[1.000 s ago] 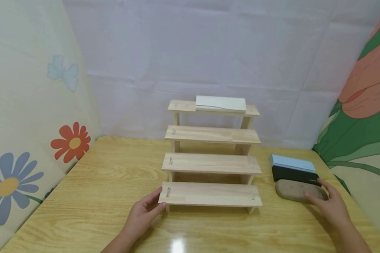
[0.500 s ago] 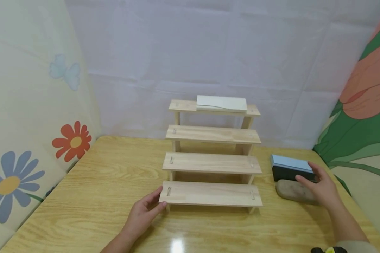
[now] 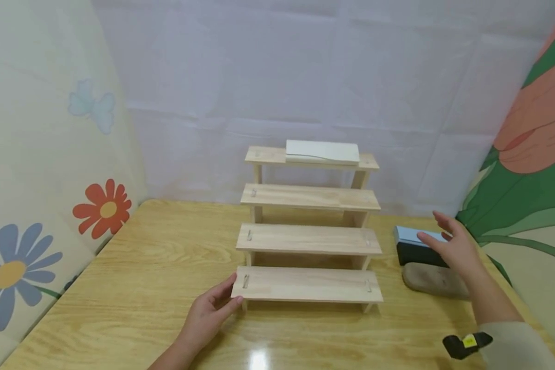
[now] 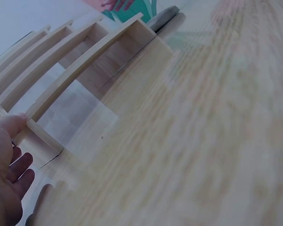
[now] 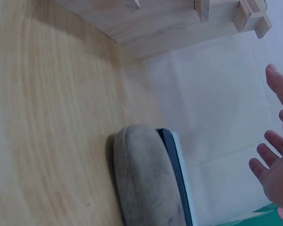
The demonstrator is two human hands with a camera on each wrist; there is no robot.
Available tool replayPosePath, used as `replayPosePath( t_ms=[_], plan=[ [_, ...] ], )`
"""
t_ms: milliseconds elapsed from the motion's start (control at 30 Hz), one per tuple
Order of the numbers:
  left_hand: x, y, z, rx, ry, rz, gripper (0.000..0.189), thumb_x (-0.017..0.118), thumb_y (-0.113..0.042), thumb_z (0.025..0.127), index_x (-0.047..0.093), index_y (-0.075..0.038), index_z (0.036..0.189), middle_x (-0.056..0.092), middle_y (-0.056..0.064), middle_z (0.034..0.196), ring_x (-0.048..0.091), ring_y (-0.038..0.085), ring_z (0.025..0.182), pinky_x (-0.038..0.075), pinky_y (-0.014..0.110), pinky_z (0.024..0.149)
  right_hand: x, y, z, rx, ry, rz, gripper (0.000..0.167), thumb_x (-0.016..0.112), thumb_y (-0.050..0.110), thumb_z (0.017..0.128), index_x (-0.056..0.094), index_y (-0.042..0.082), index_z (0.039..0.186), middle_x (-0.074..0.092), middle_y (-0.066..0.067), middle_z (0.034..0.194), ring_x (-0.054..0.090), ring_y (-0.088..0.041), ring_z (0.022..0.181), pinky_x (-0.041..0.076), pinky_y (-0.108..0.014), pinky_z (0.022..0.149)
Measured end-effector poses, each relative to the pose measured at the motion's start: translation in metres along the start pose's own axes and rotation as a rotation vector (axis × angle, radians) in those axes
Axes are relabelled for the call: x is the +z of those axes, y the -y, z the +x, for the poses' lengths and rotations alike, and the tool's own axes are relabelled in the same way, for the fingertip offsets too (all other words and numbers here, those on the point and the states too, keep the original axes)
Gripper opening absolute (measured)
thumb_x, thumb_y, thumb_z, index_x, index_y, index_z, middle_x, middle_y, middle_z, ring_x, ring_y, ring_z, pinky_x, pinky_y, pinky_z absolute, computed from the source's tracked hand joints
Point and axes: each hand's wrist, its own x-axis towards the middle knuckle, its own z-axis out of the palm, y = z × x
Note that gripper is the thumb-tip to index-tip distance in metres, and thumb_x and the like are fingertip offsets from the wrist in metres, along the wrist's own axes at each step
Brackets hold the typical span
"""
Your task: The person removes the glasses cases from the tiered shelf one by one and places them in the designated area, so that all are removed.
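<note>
A four-tier wooden display stand (image 3: 307, 239) stands mid-table, stepped like stairs. My left hand (image 3: 209, 311) holds the left end of its lowest tier between thumb and fingers; in the left wrist view the thumb (image 4: 12, 123) lies at the board's corner. On the top tier rests a white glasses case (image 3: 322, 152). My right hand (image 3: 460, 252) hovers with spread fingers over the cases at right, holding nothing. Beneath it lie a light blue case (image 3: 418, 236), a black case (image 3: 418, 255) and a grey-brown soft glasses case (image 3: 432, 280), partly hidden by the hand and forearm.
The wood-grain table (image 3: 166, 257) reaches back to a white cloth backdrop (image 3: 259, 77). Flower-printed panels flank both sides, with a red flower (image 3: 107, 208) at left. A dark strap with a yellow mark (image 3: 469, 340) sits at the right sleeve.
My right hand has moved up and left, from the grey-brown case past the black case to above the light blue one. My left hand keeps its hold on the stand.
</note>
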Motion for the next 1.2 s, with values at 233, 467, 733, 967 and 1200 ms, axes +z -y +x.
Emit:
replayPosePath(
  t_ms=[233, 467, 733, 967, 1200],
  plan=[
    [0.000, 0.000, -0.001, 0.015, -0.002, 0.000, 0.054, 0.073, -0.016, 0.088, 0.055, -0.003, 0.137, 0.057, 0.013, 0.139, 0.057, 0.026, 0.124, 0.050, 0.022, 0.098, 0.004, 0.018, 0.016, -0.006, 0.041, -0.023, 0.083, 0.064, 0.036, 0.095, 0.016, 0.007, 0.157, 0.019, -0.027, 0.160, 0.022, -0.050, 0.143, 0.030, -0.065, 0.111],
    [0.000, 0.002, 0.000, 0.005, 0.010, -0.009, 0.055, 0.073, -0.019, 0.089, 0.053, -0.004, 0.139, 0.055, 0.012, 0.141, 0.055, 0.026, 0.127, 0.050, 0.032, 0.102, 0.009, 0.040, 0.031, -0.010, 0.053, -0.009, 0.087, 0.066, 0.041, 0.093, 0.016, 0.009, 0.157, 0.018, -0.025, 0.161, 0.020, -0.049, 0.144, 0.026, -0.065, 0.114],
    [-0.001, 0.003, 0.000, 0.000, 0.015, -0.003, 0.056, 0.072, -0.020, 0.090, 0.052, -0.004, 0.140, 0.054, 0.013, 0.142, 0.056, 0.029, 0.128, 0.051, 0.034, 0.101, 0.012, 0.069, 0.050, -0.023, 0.056, -0.015, 0.091, 0.068, 0.045, 0.090, 0.017, 0.012, 0.158, 0.019, -0.020, 0.162, 0.021, -0.045, 0.146, 0.024, -0.061, 0.117],
    [-0.001, 0.002, -0.001, 0.006, 0.008, -0.011, 0.055, 0.072, -0.018, 0.089, 0.053, -0.003, 0.139, 0.056, 0.013, 0.140, 0.056, 0.027, 0.126, 0.052, 0.032, 0.100, 0.016, 0.091, 0.062, -0.046, 0.058, -0.043, 0.091, 0.070, 0.044, 0.089, 0.020, 0.013, 0.157, 0.021, -0.018, 0.162, 0.023, -0.043, 0.146, 0.025, -0.060, 0.118],
    [-0.001, 0.004, 0.000, 0.017, 0.010, -0.001, 0.055, 0.072, -0.019, 0.089, 0.053, -0.003, 0.139, 0.055, 0.013, 0.141, 0.056, 0.028, 0.126, 0.052, 0.033, 0.100, 0.020, 0.110, 0.076, -0.082, 0.049, -0.055, 0.088, 0.073, 0.037, 0.088, 0.023, 0.011, 0.156, 0.024, -0.019, 0.161, 0.024, -0.040, 0.147, 0.023, -0.056, 0.120]
  ],
)
